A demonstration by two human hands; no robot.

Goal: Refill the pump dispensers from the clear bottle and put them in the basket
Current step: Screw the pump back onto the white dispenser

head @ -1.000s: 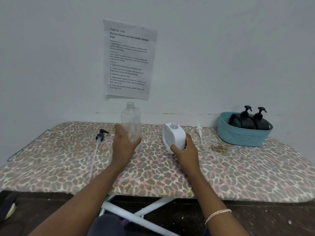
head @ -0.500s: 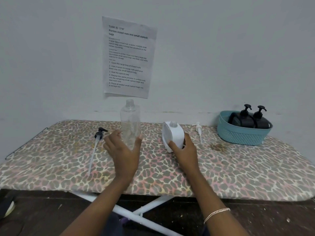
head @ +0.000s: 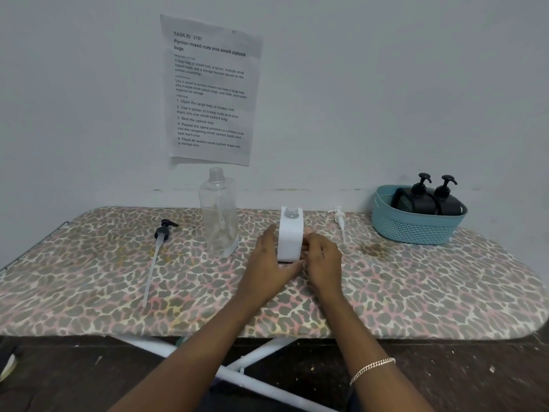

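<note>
- Hands are meeting at mid-board: left hand (head: 267,260) is cupping the left side of a white flat-sided plastic dispenser bottle (head: 290,242), fingers lying up its side, thumb running along its base.
- Right hand (head: 322,257) is gripping the same bottle's right side, fingers curling round the edge; a silver chain bracelet (head: 372,367) is sitting on that wrist.
- White bottle is standing upright on the leopard-print ironing board (head: 416,292), threaded neck open.
- Tall clear plastic bottle (head: 219,215) is standing upright just left of it, uncapped, apart from both hands.
- Black pump head with a long pale tube (head: 162,233) is lying flat on the board, well to the left.
- White pump head (head: 340,218) is lying just right of the hands, towards the back edge.
- Teal plastic mesh basket (head: 416,230) is sitting at far right, holding two black pump dispensers (head: 417,203) side by side, pumps on.
- Printed paper sheet (head: 211,90) is hanging on the wall above the clear bottle.
</note>
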